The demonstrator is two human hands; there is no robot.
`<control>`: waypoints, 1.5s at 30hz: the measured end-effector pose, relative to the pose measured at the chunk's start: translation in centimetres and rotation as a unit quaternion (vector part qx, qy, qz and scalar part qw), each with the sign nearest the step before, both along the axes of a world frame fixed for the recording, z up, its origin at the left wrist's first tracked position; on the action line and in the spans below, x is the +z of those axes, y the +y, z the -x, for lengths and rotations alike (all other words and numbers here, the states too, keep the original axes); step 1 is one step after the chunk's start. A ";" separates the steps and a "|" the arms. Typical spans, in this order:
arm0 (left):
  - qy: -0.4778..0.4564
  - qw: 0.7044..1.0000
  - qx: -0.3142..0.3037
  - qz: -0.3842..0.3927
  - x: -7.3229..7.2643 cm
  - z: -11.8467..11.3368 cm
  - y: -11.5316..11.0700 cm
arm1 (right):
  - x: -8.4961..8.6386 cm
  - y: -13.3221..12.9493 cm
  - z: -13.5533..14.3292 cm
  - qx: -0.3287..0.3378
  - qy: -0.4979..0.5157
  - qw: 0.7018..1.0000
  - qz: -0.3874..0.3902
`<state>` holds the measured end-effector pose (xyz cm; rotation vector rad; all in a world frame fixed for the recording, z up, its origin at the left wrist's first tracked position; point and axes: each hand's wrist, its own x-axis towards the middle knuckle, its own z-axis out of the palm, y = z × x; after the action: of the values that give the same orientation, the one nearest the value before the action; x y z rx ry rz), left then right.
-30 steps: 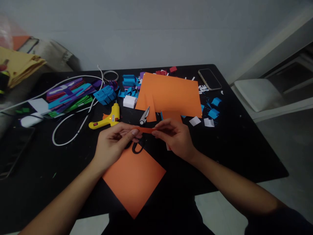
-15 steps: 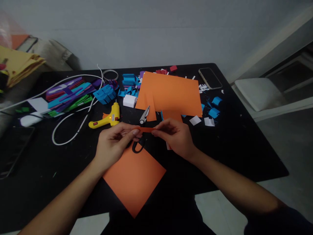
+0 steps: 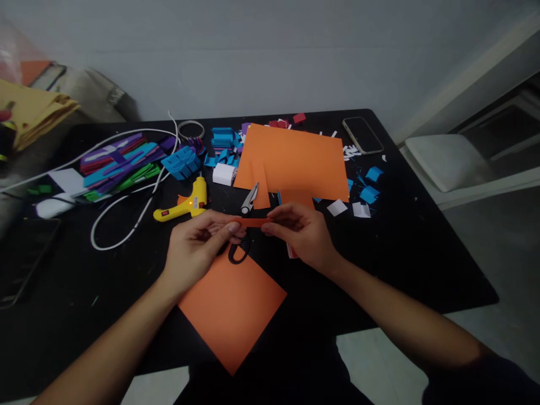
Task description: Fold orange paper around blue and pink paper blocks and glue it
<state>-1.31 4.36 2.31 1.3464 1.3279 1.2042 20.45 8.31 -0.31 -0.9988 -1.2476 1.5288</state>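
Observation:
Between my hands stretches a narrow orange paper strip (image 3: 254, 223). Its left end is pinched by my left hand (image 3: 200, 242), its right end by the thumb and fingers of my right hand (image 3: 304, 233). Just behind and below the strip lie scissors (image 3: 248, 199) with black handles, blades partly open and pointing away; the strip and my left fingers cover their middle. A square orange sheet (image 3: 234, 306) lies in front of me, one corner under the scissors' handle. Beneath my right hand rests an orange paper piece (image 3: 297, 198), partly hidden.
A yellow glue gun (image 3: 183, 203) with its light on lies left, beside a looping white cable (image 3: 95, 230). Bundles of coloured paper strips (image 3: 122, 163) sit back left. A large orange sheet (image 3: 295, 160), paper scraps (image 3: 369, 194) and a phone (image 3: 363, 135) occupy the back and right.
The orange strip has tilted slightly, showing a bit more of its face, and my right fingertips have shifted a little. Everything else stays put.

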 end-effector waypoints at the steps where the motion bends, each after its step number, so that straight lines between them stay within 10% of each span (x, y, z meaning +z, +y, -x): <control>1: -0.003 1.000 -0.001 0.000 0.0 0.0 0.0 | 0.0 0.1 0.0 0.012 0.002 1.000 0.007; 45: 0.029 0.999 0.028 -0.025 0.1 -0.1 0.1 | 0.9 0.0 -0.2 0.022 0.031 0.998 0.041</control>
<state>-1.22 4.47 2.44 1.3977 1.3915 1.2523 20.61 8.31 0.55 -0.9748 -1.1788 1.6429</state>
